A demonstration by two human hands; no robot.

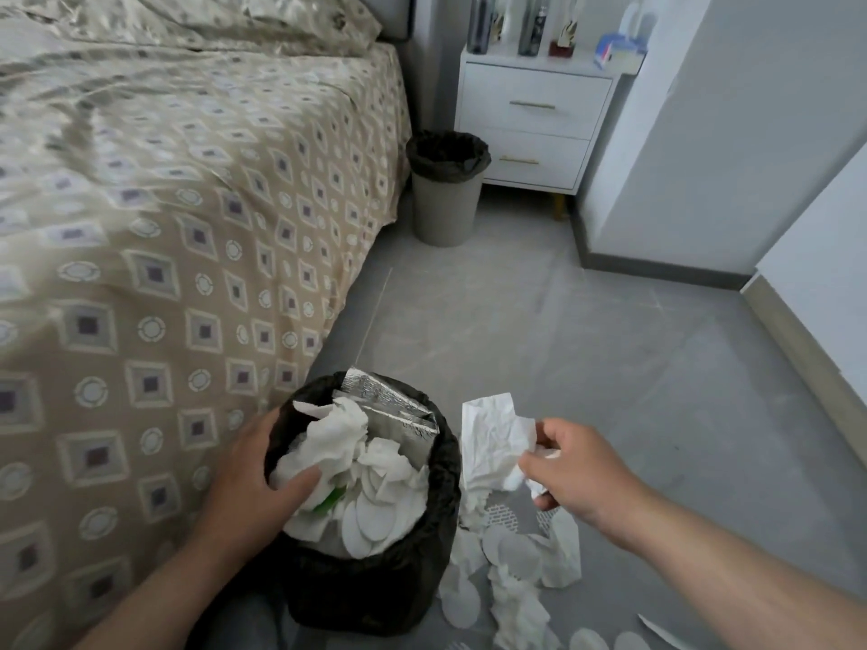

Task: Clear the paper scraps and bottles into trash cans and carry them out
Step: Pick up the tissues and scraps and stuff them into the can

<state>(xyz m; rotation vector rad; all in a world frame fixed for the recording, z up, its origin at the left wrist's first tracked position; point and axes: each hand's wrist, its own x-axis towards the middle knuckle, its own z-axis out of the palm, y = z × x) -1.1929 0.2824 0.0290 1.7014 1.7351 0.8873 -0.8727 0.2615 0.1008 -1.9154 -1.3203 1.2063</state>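
Head camera view, looking down at a bedroom floor beside a bed (164, 204) with a patterned beige cover. The left hand (253, 476) grips the rim of the near trash can (375, 579), which has a black liner; its fingers curl round the outside and the thumb lies over the edge onto the paper inside. The can is nearly full of white tissues and round pads, with a silver foil bag (394, 405) at the side away from the fingers and a green item (330, 499) just beside the thumb. The right hand (577, 471) is raised just beside the can, its fingers and thumb pinched on a crumpled tissue (492, 443) that hangs close to the can's rim. Below those fingers, more paper scraps (511, 570) lie strewn on the grey floor (586, 344), touching the can's base. Well beyond both hands, a far trash can (445, 194) stands between the bed and a white nightstand (530, 124) carrying tall bottles (481, 21). The clearing looks partly done: much paper is binned, but the floor scraps, the bottles and carrying the cans out are all left to do.
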